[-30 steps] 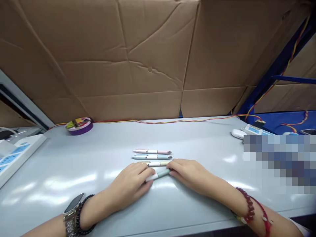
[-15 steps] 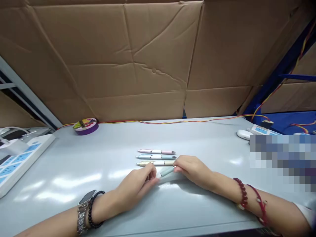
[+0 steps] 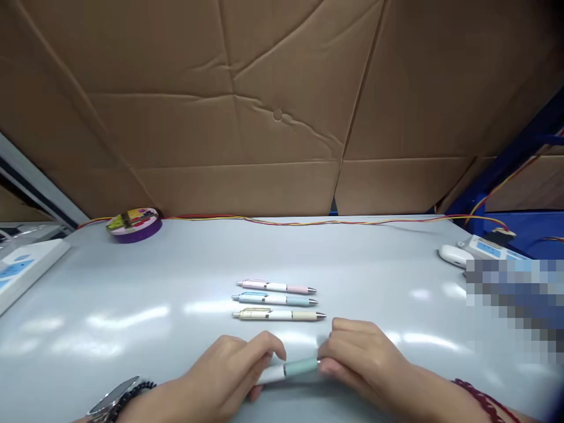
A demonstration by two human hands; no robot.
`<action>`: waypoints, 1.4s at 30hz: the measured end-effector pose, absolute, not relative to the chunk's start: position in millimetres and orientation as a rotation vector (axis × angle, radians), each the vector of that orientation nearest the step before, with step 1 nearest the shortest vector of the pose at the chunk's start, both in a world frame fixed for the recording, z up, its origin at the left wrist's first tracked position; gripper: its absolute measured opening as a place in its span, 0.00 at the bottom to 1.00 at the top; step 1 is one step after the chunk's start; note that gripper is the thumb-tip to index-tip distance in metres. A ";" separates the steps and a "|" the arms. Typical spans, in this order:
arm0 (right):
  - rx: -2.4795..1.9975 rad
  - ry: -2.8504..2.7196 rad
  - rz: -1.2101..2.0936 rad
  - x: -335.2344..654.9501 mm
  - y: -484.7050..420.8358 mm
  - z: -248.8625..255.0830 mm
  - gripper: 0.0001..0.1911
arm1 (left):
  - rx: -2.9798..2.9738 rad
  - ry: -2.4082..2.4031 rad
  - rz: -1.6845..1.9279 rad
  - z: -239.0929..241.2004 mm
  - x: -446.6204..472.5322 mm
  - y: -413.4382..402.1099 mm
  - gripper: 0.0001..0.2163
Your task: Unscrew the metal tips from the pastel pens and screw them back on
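Between my two hands is a white and mint-green pen (image 3: 301, 367), slightly tilted just above the table. The fingers of my left hand (image 3: 233, 371) are closed around its white barrel and hide that end. My right hand (image 3: 363, 358) pinches the tip end beyond the green grip. In front of my hands three pens lie side by side, tips to the right: a cream pen (image 3: 279, 315) nearest, a light blue pen (image 3: 275, 299) in the middle, and a pink pen (image 3: 277, 287) farthest.
The grey table (image 3: 194, 264) ends at a cardboard wall (image 3: 247, 188). A purple-edged round tin or roll (image 3: 136, 226) sits at the back left. Power strips stand left (image 3: 30, 267) and right (image 3: 489, 248), with a white rounded case (image 3: 456, 256) nearby. A red-yellow wire (image 3: 282, 223) runs along the back.
Both hands have come nearer to me with the mint-green pen, away from the row of three pens. The cream pen now shows whole. The camera view has shifted too.
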State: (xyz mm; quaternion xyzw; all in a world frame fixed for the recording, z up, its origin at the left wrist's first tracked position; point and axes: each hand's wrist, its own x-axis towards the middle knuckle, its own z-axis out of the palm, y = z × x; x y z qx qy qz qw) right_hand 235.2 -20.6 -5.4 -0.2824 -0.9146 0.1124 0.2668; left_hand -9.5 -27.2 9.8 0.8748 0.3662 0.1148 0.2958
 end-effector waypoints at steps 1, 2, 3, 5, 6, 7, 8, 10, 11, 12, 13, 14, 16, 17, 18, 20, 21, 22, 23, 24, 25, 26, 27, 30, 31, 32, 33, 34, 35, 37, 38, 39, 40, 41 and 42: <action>-0.733 -2.431 0.333 235.6 -19.9 -5.3 0.18 | 2.283 1.000 0.284 11.3 -9.9 -26.5 0.11; -0.712 -2.399 0.355 236.2 -19.1 -5.1 0.14 | 2.251 1.014 0.268 12.2 -10.3 -25.5 0.11; -0.694 -2.373 0.372 236.7 -18.4 -4.8 0.11 | 2.228 1.015 0.250 12.5 -10.7 -24.2 0.11; -0.682 -2.357 0.417 237.8 -17.6 -4.2 0.07 | 2.201 1.009 0.214 11.6 -11.4 -21.5 0.12; -0.705 -2.363 0.445 238.1 -17.4 -3.9 0.07 | 2.192 1.009 0.207 10.6 -11.6 -20.4 0.12; -0.742 -2.373 0.470 238.3 -17.2 -3.8 0.11 | 2.184 1.005 0.202 9.6 -11.6 -19.5 0.12; -0.790 -2.390 0.497 238.3 -16.9 -3.8 0.16 | 2.179 0.999 0.202 8.6 -11.6 -19.0 0.12; -0.889 -2.431 0.523 237.9 -16.1 -4.2 0.22 | 2.181 0.999 0.217 6.3 -11.9 -18.8 0.12; -0.909 -2.453 0.523 237.5 -15.6 -4.7 0.22 | 2.184 0.993 0.226 4.9 -12.3 -18.9 0.12; -0.906 -2.470 0.525 237.2 -15.2 -5.1 0.23 | 2.179 0.986 0.239 3.3 -13.0 -19.0 0.12; -0.897 -2.471 0.532 237.0 -14.8 -5.5 0.22 | 2.166 0.980 0.250 1.5 -14.1 -19.0 0.12; -0.880 -2.456 0.542 237.0 -14.5 -5.7 0.21 | 2.147 0.978 0.263 -0.5 -15.3 -18.8 0.11; -0.842 -2.388 0.557 237.2 -14.6 -5.7 0.15 | 2.105 0.973 0.289 -4.0 -18.0 -17.7 0.06; -0.824 -2.349 0.552 237.4 -14.9 -5.5 0.13 | 2.086 0.968 0.299 -5.3 -19.1 -17.0 0.06; -0.799 -2.322 0.544 237.6 -15.3 -5.1 0.11 | 2.075 0.964 0.307 -5.9 -19.8 -16.2 0.08; -0.767 -2.307 0.531 237.4 -15.8 -4.5 0.09 | 2.072 0.955 0.323 -5.2 -19.8 -15.2 0.09; -0.771 -2.315 0.528 237.0 -15.7 -4.3 0.11 | 2.078 0.951 0.330 -4.1 -19.1 -15.1 0.09; -0.795 -2.330 0.524 236.4 -15.3 -4.3 0.14 | 2.089 0.949 0.339 -2.5 -18.2 -15.2 0.08; -0.840 -2.343 0.510 235.6 -14.7 -4.3 0.16 | 2.098 0.954 0.350 -0.9 -17.1 -15.6 0.08; -0.888 -2.352 0.488 234.7 -13.8 -4.3 0.18 | 2.099 0.961 0.357 0.7 -16.1 -16.2 0.08; -0.922 -2.355 0.464 233.7 -12.8 -4.0 0.20 | 2.084 0.967 0.360 2.1 -15.1 -16.9 0.08; -0.939 -2.354 0.449 232.8 -11.7 -3.4 0.21 | 2.053 0.973 0.361 3.0 -14.4 -17.6 0.09; -0.942 -2.341 0.446 231.9 -10.6 -2.3 0.21 | 2.009 0.975 0.364 3.6 -13.9 -18.4 0.09; -0.860 -2.264 0.484 229.2 -8.1 4.8 0.13 | 1.855 0.951 0.395 3.7 -13.8 -19.8 0.10; -0.839 -2.238 0.496 228.0 -7.5 8.0 0.11 | 1.812 0.934 0.410 3.7 -14.0 -19.8 0.11; -0.825 -2.221 0.507 226.6 -6.9 11.2 0.10 | 1.778 0.918 0.421 3.9 -14.4 -19.4 0.11; -0.812 -2.212 0.515 224.9 -6.3 14.3 0.08 | 1.754 0.898 0.428 4.4 -14.8 -18.9 0.12; -0.800 -2.211 0.526 222.9 -5.7 16.9 0.08 | 1.743 0.872 0.433 5.1 -15.4 -18.1 0.14; -0.787 -2.210 0.541 220.8 -5.1 19.0 0.07 | 1.747 0.842 0.431 6.0 -16.0 -17.1 0.15; -0.743 -2.205 0.577 216.7 -4.2 21.8 0.06 | 1.779 0.784 0.433 7.8 -17.5 -15.2 0.19; -0.725 -2.194 0.592 215.0 -4.2 22.5 0.06 | 1.794 0.769 0.439 8.5 -18.2 -14.5 0.20; -0.708 -2.178 0.602 213.6 -4.6 23.0 0.06 | 1.804 0.761 0.442 8.8 -18.8 -14.0 0.20; -0.698 -2.165 0.613 212.7 -5.5 23.2 0.05 | 1.812 0.764 0.439 8.7 -19.2 -13.9 0.20; -0.697 -2.156 0.625 212.1 -6.9 23.2 0.04 | 1.822 0.774 0.436 8.4 -19.5 -14.0 0.19; -0.698 -2.151 0.643 212.0 -8.7 22.9 0.04 | 1.842 0.781 0.429 7.8 -19.6 -14.3 0.18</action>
